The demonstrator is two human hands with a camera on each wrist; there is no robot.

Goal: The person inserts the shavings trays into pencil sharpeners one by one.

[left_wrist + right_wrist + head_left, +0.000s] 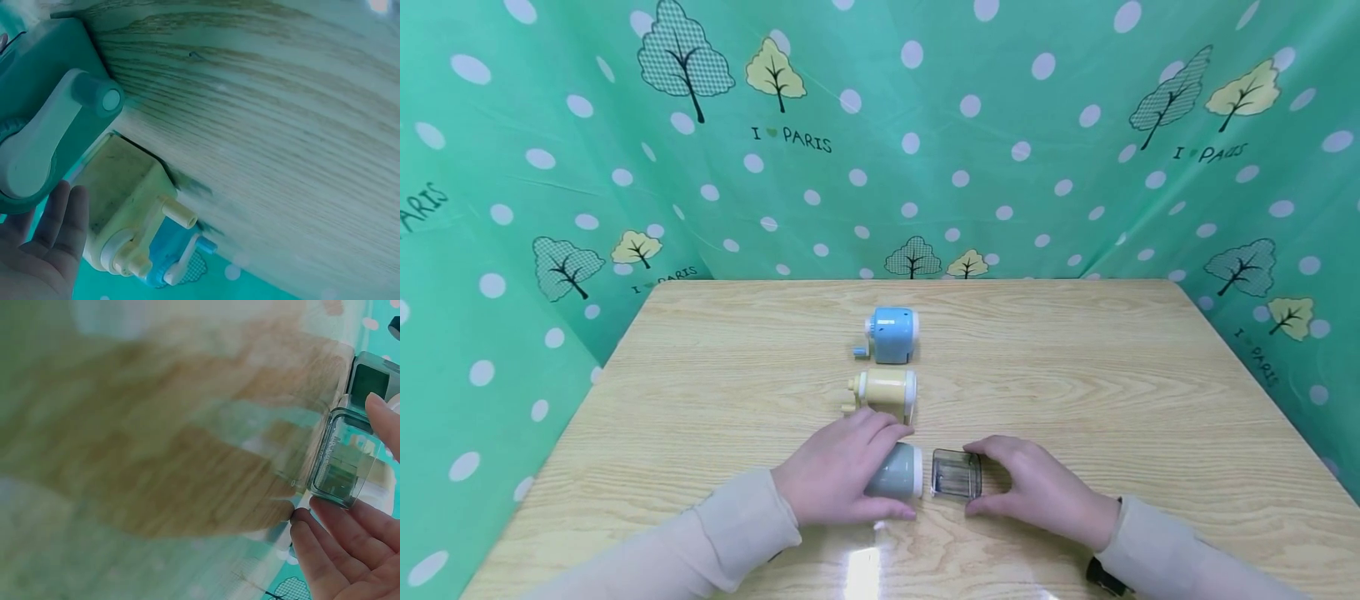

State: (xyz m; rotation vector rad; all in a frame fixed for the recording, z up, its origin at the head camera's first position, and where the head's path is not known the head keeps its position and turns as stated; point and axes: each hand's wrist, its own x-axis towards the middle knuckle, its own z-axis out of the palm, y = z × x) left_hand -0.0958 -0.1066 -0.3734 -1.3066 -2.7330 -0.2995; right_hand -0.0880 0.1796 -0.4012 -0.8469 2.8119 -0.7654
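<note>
Sleeves, two: pale, plain fabric (745,521), softly creased, turned to thick cuffs. Beside the right cuff, one small black object (1105,577), partly hidden, too little showing to identify.

Left hand (838,471), bare: curved over a grey-green crank sharpener (895,472), thumb along the near side, fingers along the far side, clasping it. Smooth, glossy body with a white collar at its right end; the left wrist view shows a pale, flat crank arm ending in a stubby cylindrical knob with a light disc.

Right hand (1037,492), bare: thumb and fingertips pinching opposite sides of a clear container (956,475). Smoky, transparent, rectangular, corners rounded; marks along one wall, too small to read. It sits on the table just beside the sharpener's white collar, a narrow gap between.

Cream sharpener (886,387), beyond the left hand: rounded top, white band, cream crank knob.

Blue sharpener (893,335), farther: shiny, boxy, white-ended, blue crank knob.

Table (1075,375): light wood grain, reflective surface.

Curtain (962,137), at the back and sides: green, draped, white-spotted, printed with checked and yellow trees and PARIS lettering.
</note>
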